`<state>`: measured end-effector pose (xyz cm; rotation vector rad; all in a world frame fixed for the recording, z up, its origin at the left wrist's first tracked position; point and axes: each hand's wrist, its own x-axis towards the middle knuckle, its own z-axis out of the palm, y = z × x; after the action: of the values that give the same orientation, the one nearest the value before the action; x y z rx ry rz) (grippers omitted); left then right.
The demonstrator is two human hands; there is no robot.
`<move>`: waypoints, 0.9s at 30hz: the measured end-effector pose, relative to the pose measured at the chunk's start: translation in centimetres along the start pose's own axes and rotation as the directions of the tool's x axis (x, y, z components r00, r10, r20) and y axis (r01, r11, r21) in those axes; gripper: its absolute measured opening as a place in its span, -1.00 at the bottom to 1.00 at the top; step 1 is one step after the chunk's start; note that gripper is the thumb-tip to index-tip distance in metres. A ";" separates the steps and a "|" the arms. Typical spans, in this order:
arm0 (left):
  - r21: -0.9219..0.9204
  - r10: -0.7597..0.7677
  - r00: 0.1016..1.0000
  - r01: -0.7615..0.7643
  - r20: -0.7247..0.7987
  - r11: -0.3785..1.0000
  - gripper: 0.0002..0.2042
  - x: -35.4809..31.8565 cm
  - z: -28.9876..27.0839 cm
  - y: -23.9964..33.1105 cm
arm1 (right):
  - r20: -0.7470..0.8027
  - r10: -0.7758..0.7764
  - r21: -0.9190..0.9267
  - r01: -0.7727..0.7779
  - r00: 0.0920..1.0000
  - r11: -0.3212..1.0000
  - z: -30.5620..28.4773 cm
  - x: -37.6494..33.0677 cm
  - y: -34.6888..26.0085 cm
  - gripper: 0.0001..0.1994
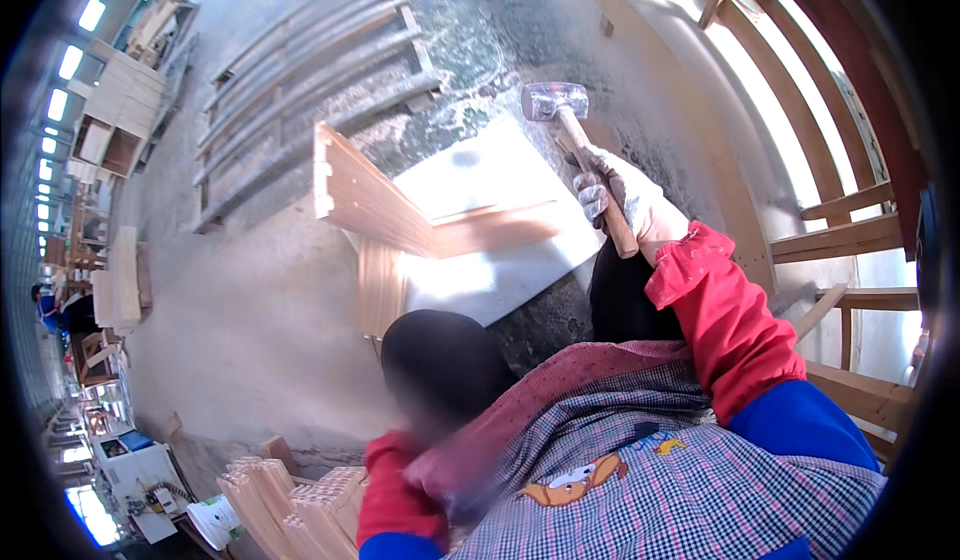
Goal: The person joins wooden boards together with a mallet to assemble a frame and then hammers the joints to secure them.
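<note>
My right hand (pixel 622 188), in a stained whitish glove, grips the wooden handle of a mallet with a shiny, translucent-looking block head (pixel 555 102). Beyond my dark knees, a pale wooden assembly of joined boards (pixel 378 188) stands on a flat white panel (pixel 480 295) on the floor. A grey slatted wooden pallet (pixel 400 92) lies farther off; bundled pale wooden sticks (pixel 325 505) stand at my lower left.

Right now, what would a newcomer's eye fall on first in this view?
Probably the mallet, right of centre near the top, gripped by the right hand below a bright red cuff. Next come the pale wooden pieces meeting at an angle over a white panel near the middle. Along the bottom, the checked garment with its cartoon animal stands out.
</note>
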<state>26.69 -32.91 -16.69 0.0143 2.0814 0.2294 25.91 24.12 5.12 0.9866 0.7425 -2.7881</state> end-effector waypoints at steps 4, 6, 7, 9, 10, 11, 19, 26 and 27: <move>-0.273 0.176 0.747 -0.437 -0.641 0.857 -0.29 -5.3 -13.9 11.2 | 0.068 -0.076 -0.192 0.088 0.995 0.977 -1.6 -1.7 -0.9 -0.67; -0.407 0.311 0.557 -0.804 -0.770 0.433 -0.10 -10.4 -18.7 19.3 | 0.043 -0.099 -0.421 0.108 0.994 0.901 0.4 -3.4 -0.2 -0.60; -0.244 0.403 0.438 -0.860 -0.803 0.449 -0.08 -11.2 -20.6 21.2 | 0.090 -0.093 -0.467 0.125 0.992 0.875 1.9 -4.5 0.5 -0.60; -0.162 0.355 0.337 -0.883 -0.872 0.441 -0.04 -11.7 -21.4 27.5 | 0.164 -0.120 -0.551 0.192 0.979 0.812 2.6 -6.0 2.0 -0.62; -0.217 0.339 0.361 -0.892 -0.869 0.396 -0.08 -12.0 -21.4 29.8 | 0.222 -0.129 -0.570 0.236 0.966 0.787 3.5 -7.5 2.3 -0.63; -0.272 0.320 0.388 -0.896 -0.864 0.352 -0.12 -12.4 -21.3 31.4 | 0.231 -0.133 -0.624 0.251 0.964 0.740 4.0 -8.4 2.6 -0.63; -0.338 0.008 0.357 -0.890 -0.934 0.305 -0.55 -8.3 -18.3 30.8 | 0.586 -0.210 -0.777 0.616 0.782 0.126 10.4 -13.6 0.7 -0.53; -0.336 -0.010 0.345 -0.909 -0.939 0.246 -0.52 -6.1 -18.0 28.8 | 0.749 -0.147 -0.662 0.731 0.646 -0.163 18.6 -14.5 2.2 -0.60; -0.305 0.003 0.316 -0.918 -0.949 0.254 -0.53 -5.5 -18.5 28.3 | 0.733 -0.117 -0.679 0.714 0.670 -0.170 19.2 -14.5 2.5 -0.60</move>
<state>11.05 -8.59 1.75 0.0691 2.4834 2.2574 26.99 11.74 25.88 -0.3750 2.7613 -1.4980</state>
